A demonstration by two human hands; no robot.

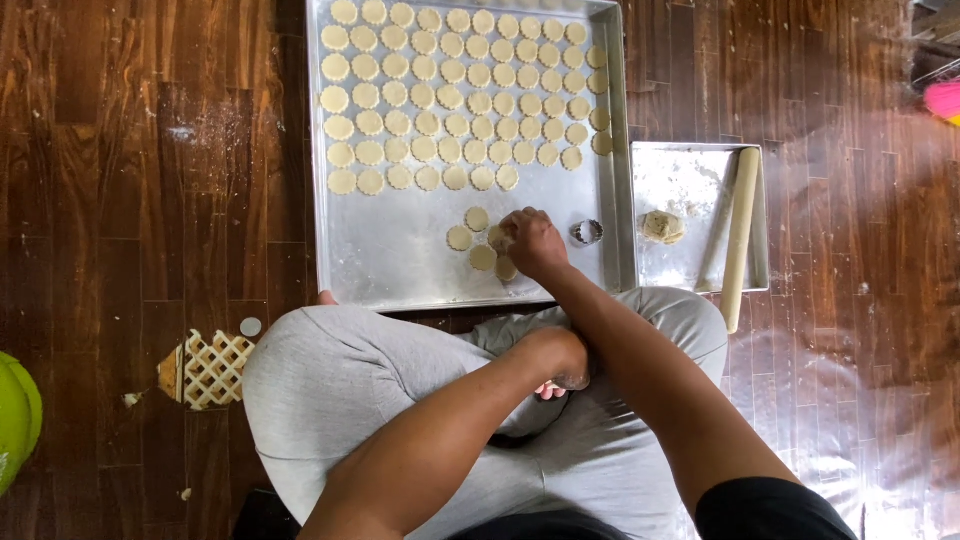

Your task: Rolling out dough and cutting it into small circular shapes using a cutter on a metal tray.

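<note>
Trays (pixel 380 260) of dough rounds (pixel 460 95) cover wooden floor (pixel 150 180).

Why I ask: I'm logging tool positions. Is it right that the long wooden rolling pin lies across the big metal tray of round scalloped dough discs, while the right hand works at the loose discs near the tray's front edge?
Not quite. The head view shows the long wooden rolling pin lying across the smaller square metal tray to the right, not the big metal tray. The right hand is indeed at the loose round scalloped dough discs near the front edge.

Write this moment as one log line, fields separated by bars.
right hand: touching round scalloped dough pieces | large metal baking tray: holds pieces | left hand: on lap
</note>
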